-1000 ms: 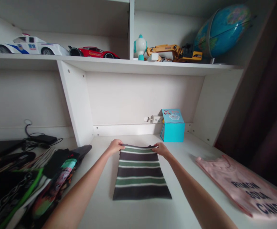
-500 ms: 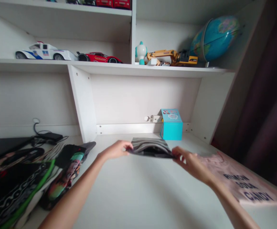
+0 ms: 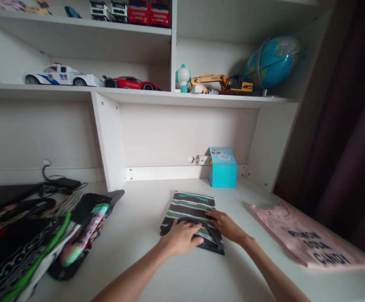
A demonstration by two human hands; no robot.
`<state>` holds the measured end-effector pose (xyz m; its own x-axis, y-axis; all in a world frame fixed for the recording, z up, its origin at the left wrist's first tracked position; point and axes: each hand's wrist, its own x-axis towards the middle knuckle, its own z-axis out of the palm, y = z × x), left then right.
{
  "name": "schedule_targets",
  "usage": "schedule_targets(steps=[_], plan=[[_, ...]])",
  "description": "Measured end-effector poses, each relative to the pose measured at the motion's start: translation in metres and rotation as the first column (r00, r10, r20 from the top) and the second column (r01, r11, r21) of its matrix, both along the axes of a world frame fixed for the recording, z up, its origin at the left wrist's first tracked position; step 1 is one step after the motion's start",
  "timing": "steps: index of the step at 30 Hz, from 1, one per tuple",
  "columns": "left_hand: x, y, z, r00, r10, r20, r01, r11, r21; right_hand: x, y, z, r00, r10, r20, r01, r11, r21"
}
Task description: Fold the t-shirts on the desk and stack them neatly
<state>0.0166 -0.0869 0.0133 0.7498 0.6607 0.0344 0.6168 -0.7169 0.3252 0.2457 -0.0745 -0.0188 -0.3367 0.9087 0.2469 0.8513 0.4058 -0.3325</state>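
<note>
A folded garment with dark grey, green and white stripes (image 3: 191,207) lies on the white desk (image 3: 151,260), a small label showing at its far edge. My left hand (image 3: 181,237) rests flat on its near part, fingers stretched out. My right hand (image 3: 225,225) lies beside it on the near right corner of the garment, fingers also laid flat. Neither hand grips anything.
A heap of dark printed clothes (image 3: 34,239) fills the desk's left side. A folded pink shirt (image 3: 308,239) with black lettering lies at the right. A turquoise box (image 3: 222,167) stands at the back wall. Toy cars, a toy excavator and a globe (image 3: 273,61) sit on the shelf above.
The striped garment was flat with both hands at its far edge. The hands lifted that edge, folded the garment over, and now press down on the smaller folded stack.
</note>
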Motion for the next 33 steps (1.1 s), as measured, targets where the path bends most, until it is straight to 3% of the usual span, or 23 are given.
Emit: schedule_targets(steps=[4,8,11,14,16,18,22,26,30,33], plan=[[-0.012,0.013,-0.002,0.998,0.050,0.045,-0.051,0.998,0.021,-0.020,-0.033,0.001,0.996,-0.069,0.060,0.066,0.996,0.060],[-0.016,0.028,-0.002,0.996,0.088,0.013,-0.088,0.996,0.005,-0.070,-0.080,-0.001,0.988,-0.050,0.148,0.033,0.993,0.115],[-0.013,0.033,-0.008,0.996,0.093,-0.012,-0.093,0.995,0.032,-0.107,-0.107,0.004,0.974,0.149,0.171,-0.159,0.986,0.048],[-0.010,0.027,-0.010,0.997,0.077,-0.021,-0.076,0.995,0.059,-0.114,-0.116,0.025,0.942,0.336,0.014,-0.334,0.939,-0.080],[-0.012,0.018,-0.009,0.994,0.106,-0.037,-0.105,0.994,0.022,-0.099,-0.108,0.039,0.963,0.259,-0.069,-0.264,0.961,-0.085],[-0.016,0.007,-0.009,0.986,0.155,-0.054,-0.156,0.987,-0.028,-0.076,-0.091,0.040,0.997,0.071,-0.037,-0.074,0.995,-0.070],[-0.023,-0.005,-0.022,0.983,0.179,-0.030,-0.179,0.984,-0.013,-0.042,-0.055,0.005,0.969,-0.190,0.155,0.208,0.972,-0.108],[-0.025,0.014,-0.035,0.995,0.103,0.007,-0.103,0.995,0.014,-0.047,-0.050,-0.030,0.885,-0.364,0.290,0.376,0.926,0.015],[-0.019,0.043,-0.037,0.996,-0.040,0.083,0.035,0.997,0.062,-0.060,-0.065,-0.033,0.782,-0.522,0.342,0.492,0.853,0.176],[-0.018,0.053,-0.041,0.978,0.066,0.197,-0.097,0.984,0.148,-0.053,-0.077,-0.031,0.735,-0.574,0.362,0.545,0.817,0.188]])
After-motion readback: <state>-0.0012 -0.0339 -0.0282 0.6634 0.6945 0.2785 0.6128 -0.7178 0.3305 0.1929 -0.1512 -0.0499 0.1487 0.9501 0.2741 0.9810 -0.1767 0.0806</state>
